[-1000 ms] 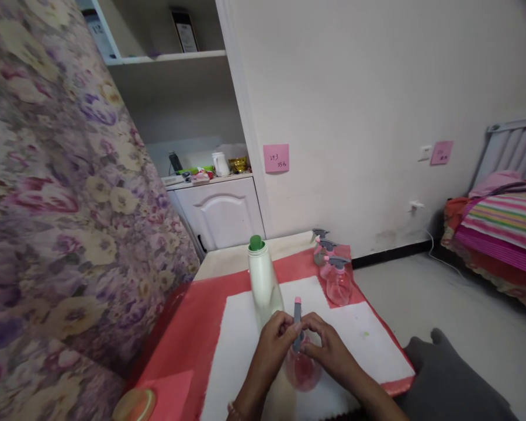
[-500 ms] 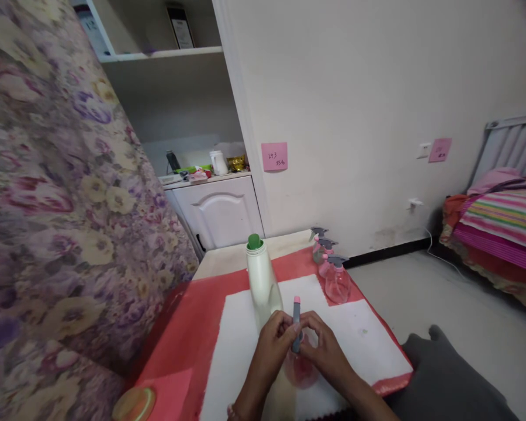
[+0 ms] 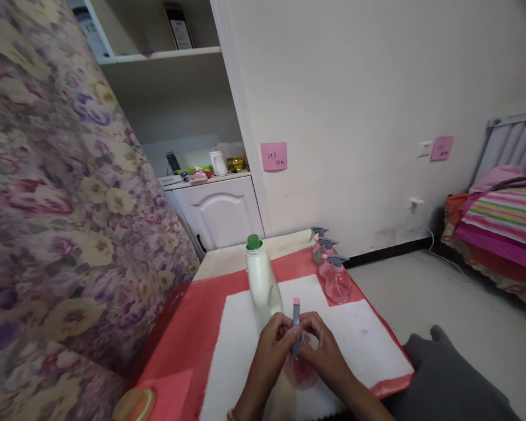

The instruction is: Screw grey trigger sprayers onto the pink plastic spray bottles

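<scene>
A spray bottle with a clear pink body (image 3: pixel 301 374) and a grey sprayer head (image 3: pixel 296 328) with a pink tip stands on the white sheet (image 3: pixel 232 333). My left hand (image 3: pixel 275 339) and my right hand (image 3: pixel 321 345) both close around its sprayer head, thumbs and fingers pinching from either side. The hands partly hide the bottle's neck. Just beyond the left hand rises a tall pale-green bottle (image 3: pixel 263 286) with a green piece (image 3: pixel 253 242) in its mouth. Several more spray bottles, the nearest one pink and clear (image 3: pixel 338 285), line the table's far right edge.
A red cover (image 3: pixel 175 327) lies over the table under the sheet. At the near left sits a round gold-rimmed lid (image 3: pixel 134 404). A floral curtain (image 3: pixel 70 234) hangs at left; a dark grey shape (image 3: pixel 447 374) is beside the table at right. A white cabinet (image 3: pixel 221 210) stands behind.
Both hands stay on the sprayer head with barely any visible movement. The view has shifted very slightly; the bottles keep their places.
</scene>
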A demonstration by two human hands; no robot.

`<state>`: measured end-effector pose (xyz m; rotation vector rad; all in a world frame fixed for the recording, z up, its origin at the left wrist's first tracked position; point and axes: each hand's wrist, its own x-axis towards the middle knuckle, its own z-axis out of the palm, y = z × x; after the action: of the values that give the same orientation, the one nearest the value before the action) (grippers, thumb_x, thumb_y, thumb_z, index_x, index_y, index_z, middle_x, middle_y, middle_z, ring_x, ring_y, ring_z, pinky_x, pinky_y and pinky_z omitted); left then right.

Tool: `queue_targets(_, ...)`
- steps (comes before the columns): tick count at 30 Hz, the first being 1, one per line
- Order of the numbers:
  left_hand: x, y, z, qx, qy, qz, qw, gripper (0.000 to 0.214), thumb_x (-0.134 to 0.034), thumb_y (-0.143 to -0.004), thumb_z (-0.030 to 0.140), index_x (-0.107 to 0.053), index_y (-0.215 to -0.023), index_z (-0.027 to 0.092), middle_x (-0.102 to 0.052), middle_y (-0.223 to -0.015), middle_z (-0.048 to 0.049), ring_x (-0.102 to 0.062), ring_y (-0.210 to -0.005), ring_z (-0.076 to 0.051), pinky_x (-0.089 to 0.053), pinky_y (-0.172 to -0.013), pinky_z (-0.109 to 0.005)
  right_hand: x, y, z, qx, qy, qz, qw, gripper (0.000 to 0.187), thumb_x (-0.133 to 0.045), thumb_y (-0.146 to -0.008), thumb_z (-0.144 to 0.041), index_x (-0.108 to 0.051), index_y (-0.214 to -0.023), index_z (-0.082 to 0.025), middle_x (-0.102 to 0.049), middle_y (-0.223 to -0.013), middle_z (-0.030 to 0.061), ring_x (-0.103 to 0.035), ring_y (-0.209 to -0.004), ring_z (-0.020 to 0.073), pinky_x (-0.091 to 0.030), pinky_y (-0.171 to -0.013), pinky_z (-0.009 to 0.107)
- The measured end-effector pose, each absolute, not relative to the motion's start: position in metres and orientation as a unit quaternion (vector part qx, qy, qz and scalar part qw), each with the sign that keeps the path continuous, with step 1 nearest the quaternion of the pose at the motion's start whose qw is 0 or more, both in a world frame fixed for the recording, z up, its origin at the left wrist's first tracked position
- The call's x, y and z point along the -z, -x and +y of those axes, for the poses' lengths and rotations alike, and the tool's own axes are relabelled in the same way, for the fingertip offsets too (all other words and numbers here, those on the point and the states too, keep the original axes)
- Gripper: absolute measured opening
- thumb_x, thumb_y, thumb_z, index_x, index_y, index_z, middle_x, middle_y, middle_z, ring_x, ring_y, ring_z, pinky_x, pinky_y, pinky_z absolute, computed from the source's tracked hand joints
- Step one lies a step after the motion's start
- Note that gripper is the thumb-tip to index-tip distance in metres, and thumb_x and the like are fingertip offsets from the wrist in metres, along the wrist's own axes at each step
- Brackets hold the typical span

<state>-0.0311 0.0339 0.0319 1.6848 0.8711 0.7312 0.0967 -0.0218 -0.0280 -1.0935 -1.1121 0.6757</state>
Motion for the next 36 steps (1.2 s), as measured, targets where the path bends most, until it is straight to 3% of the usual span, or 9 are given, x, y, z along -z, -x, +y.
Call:
queue_targets(5, -0.030, 0.031, 0.036, -0.300, -0.701, 0.357, 0.540, 0.033, -0.064, -0.076, 0.051, -0.051, -0.072, 0.021, -0.061, -0.068, 0.0010, -0.055, -0.068, -0.017, -0.040, -0.065, -0.028, 0.018, -0.102, -0.026, -0.331, 0.435, -0.565, 0.618, 0.020, -0.063, -0.084, -0.033, -0.065, -0.101, -0.021, -0.063, -0.106, 0.0064, -0.059, -0.106, 0.0250, -0.047, -0.096, 0.039)
queue_targets(10, -0.029, 0.032, 0.036, -0.304, -0.704, 0.357, 0.534, 0.034, -0.065, -0.077, 0.050, -0.052, -0.072, 0.020, -0.060, -0.068, 0.0015, -0.054, -0.068, -0.017, -0.040, -0.065, -0.027, 0.019, -0.098, -0.025, -0.335, 0.449, -0.511, 0.652, 0.015, -0.069, -0.079, -0.032, -0.063, -0.087, -0.021, -0.065, -0.097, 0.0041, -0.062, -0.096, 0.0242, -0.049, -0.088, 0.036)
queue_targets(13, -0.029, 0.032, 0.037, -0.309, -0.708, 0.359, 0.524, 0.033, -0.066, -0.076, 0.050, -0.052, -0.071, 0.020, -0.057, -0.067, 0.0023, -0.052, -0.067, -0.016, -0.039, -0.064, -0.027, 0.021, -0.094, -0.024, -0.346, 0.458, -0.482, 0.661, 0.023, -0.071, -0.077, -0.036, -0.062, -0.092, -0.021, -0.064, -0.093, 0.0032, -0.062, -0.093, 0.0241, -0.050, -0.084, 0.036)
queue_targets(18, -0.024, 0.032, 0.039, -0.307, -0.704, 0.367, 0.524, 0.036, -0.066, -0.075, 0.053, -0.052, -0.071, 0.020, -0.057, -0.067, 0.0020, -0.052, -0.067, -0.016, -0.039, -0.064, -0.027, 0.018, -0.100, -0.026, -0.350, 0.419, -0.556, 0.627, 0.024, -0.062, -0.086, -0.041, -0.066, -0.098, -0.021, -0.065, -0.101, 0.0056, -0.061, -0.099, 0.0234, -0.048, -0.092, 0.037)
queue_targets(22, -0.022, 0.031, 0.039, -0.311, -0.703, 0.370, 0.522, 0.036, -0.067, -0.074, 0.052, -0.051, -0.069, 0.020, -0.054, -0.065, 0.0031, -0.050, -0.066, -0.016, -0.038, -0.063, -0.027, 0.023, -0.097, -0.020, -0.348, 0.460, -0.488, 0.655, 0.023, -0.072, -0.076, -0.040, -0.063, -0.085, -0.020, -0.066, -0.094, 0.0037, -0.063, -0.094, 0.0242, -0.049, -0.085, 0.035)
queue_targets(24, -0.023, 0.031, 0.039, -0.312, -0.702, 0.373, 0.521, 0.037, -0.066, -0.074, 0.052, -0.049, -0.069, 0.020, -0.051, -0.063, 0.0044, -0.047, -0.064, -0.015, -0.036, -0.061, -0.026, 0.024, -0.094, -0.019, -0.353, 0.463, -0.462, 0.669, 0.026, -0.074, -0.074, -0.039, -0.061, -0.087, -0.021, -0.065, -0.090, 0.0026, -0.063, -0.090, 0.0237, -0.050, -0.083, 0.035)
queue_targets(28, -0.027, 0.031, 0.038, -0.307, -0.700, 0.379, 0.521, 0.037, -0.066, -0.074, 0.053, -0.049, -0.069, 0.020, -0.051, -0.063, 0.0044, -0.047, -0.064, -0.015, -0.037, -0.062, -0.026, 0.020, -0.096, -0.023, -0.358, 0.421, -0.524, 0.648, 0.022, -0.065, -0.083, -0.037, -0.064, -0.097, -0.021, -0.065, -0.099, 0.0054, -0.062, -0.098, 0.0240, -0.049, -0.089, 0.036)
queue_targets(36, -0.027, 0.031, 0.038, -0.309, -0.693, 0.372, 0.534, 0.040, -0.067, -0.073, 0.055, -0.049, -0.068, 0.020, -0.052, -0.063, 0.0038, -0.049, -0.064, -0.015, -0.037, -0.061, -0.027, 0.027, -0.092, -0.019, -0.328, 0.468, -0.463, 0.677, 0.015, -0.071, -0.076, -0.031, -0.060, -0.082, -0.021, -0.063, -0.089, 0.0034, -0.062, -0.088, 0.0238, -0.050, -0.081, 0.035)
